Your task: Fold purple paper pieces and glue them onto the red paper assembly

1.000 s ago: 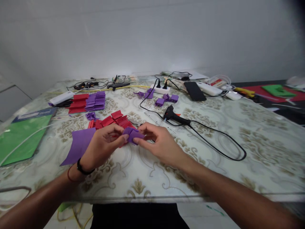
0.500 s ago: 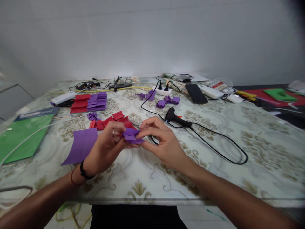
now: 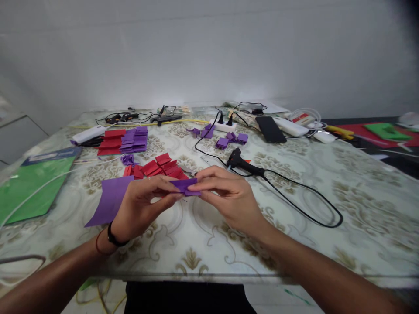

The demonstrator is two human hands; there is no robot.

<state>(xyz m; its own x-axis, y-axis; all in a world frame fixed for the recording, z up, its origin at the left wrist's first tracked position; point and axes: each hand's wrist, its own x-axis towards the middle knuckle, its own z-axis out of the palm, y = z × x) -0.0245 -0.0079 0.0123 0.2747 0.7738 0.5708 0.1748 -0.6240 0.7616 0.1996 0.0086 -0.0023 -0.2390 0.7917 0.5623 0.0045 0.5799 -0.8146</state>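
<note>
Between my two hands, above the table, is a small folded piece of purple paper [image 3: 183,186]. My left hand [image 3: 144,198] pinches its left end between thumb and fingers. The right end is pinched by my right hand [image 3: 225,194]. Left of my left hand lies a larger purple paper sheet [image 3: 109,198], partly covered by that hand. Just beyond my hands are several folded red paper pieces [image 3: 160,165] and a crumpled purple paper piece [image 3: 127,160]. Scissors, mostly hidden, show a blade [image 3: 187,170] near my fingers.
A black glue gun [image 3: 244,163] with a looping cord lies to the right. Behind it are a phone [image 3: 270,129], a power strip [image 3: 223,125] and purple folded pieces [image 3: 222,143]. Red and purple stacks [image 3: 134,139] stand back left; a green paper pack [image 3: 39,187] lies far left.
My left fingers have shifted to pinch the left end of the purple paper, which now looks flatter and narrower. My right hand has moved slightly right.
</note>
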